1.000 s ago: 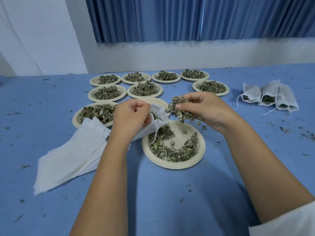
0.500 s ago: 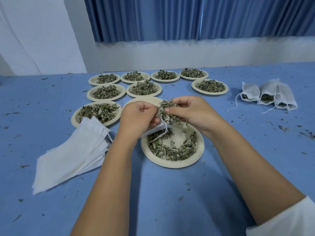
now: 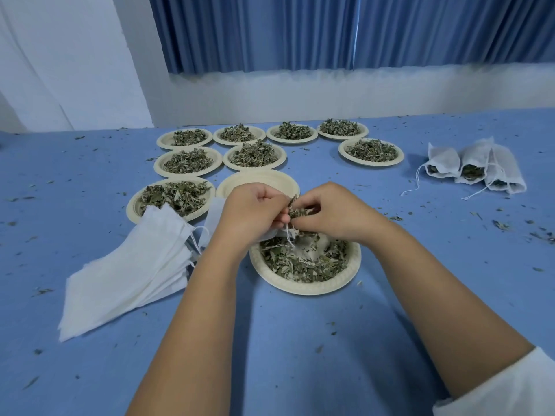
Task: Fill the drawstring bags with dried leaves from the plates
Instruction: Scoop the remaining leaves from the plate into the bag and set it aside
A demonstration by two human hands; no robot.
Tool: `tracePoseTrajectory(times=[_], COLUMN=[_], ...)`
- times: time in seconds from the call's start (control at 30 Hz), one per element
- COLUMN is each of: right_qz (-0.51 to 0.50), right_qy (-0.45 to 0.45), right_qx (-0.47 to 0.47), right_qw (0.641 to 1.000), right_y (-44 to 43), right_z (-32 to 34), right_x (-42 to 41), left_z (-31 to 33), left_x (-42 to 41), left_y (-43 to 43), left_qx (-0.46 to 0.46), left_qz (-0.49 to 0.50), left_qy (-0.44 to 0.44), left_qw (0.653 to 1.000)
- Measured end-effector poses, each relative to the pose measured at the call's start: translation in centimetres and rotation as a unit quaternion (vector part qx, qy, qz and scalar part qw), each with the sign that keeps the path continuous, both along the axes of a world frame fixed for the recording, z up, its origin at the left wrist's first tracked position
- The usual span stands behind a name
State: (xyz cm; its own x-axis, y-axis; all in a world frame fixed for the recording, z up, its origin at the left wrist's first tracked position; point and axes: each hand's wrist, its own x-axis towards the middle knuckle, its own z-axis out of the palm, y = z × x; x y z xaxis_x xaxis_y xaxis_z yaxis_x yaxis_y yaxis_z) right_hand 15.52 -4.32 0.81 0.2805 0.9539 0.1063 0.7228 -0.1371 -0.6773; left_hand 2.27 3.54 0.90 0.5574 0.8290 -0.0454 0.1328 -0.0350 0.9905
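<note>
**Drawstring bag: spill risk at the mouth**

Anything that misses the cream paper plate (image 3: 303, 288) lands on the blue table (image 3: 300, 355). I hold the white cloth drawstring bag (image 3: 271, 234) just above that plate. My left hand (image 3: 252, 214) pinches its mouth, and my right hand (image 3: 333, 211) pinches dried green leaves (image 3: 295, 210) into it. The mouth could collapse. No readable writing.

A flat table covered in plain blue cloth (image 3: 270, 355) fills the view from three through six to nine o'clock. At twelve o'clock hangs a pleated dark blue fabric curtain (image 3: 330, 31), with a pale white wall strip (image 3: 300, 91) just below it. At ten o'clock stands a white surface with slanting creases (image 3: 45, 70).
</note>
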Motion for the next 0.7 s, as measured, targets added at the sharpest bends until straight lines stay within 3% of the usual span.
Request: tracePoseTrajectory(times=[0.13, 0.2, 0.7], right_qz=[0.008, -0.015, -0.092], right_qy=[0.157, 0.19, 0.157], right_qx=[-0.012, -0.006, 0.103], right_qw=[0.987, 0.982, 0.978], right_y=[-0.4, -0.2, 0.4], right_z=[0.7, 0.6, -0.6], right_x=[0.3, 0.4, -0.6], left_z=[0.1, 0.2, -0.2], left_x=[-0.2, -0.2, 0.1], left_y=[0.1, 0.1, 0.2], left_qx=[-0.023, -0.031, -0.021], left_qz=[0.015, 0.018, -0.01], left_qy=[-0.021, -0.033, -0.013], left_qw=[0.999, 0.999, 1.0])
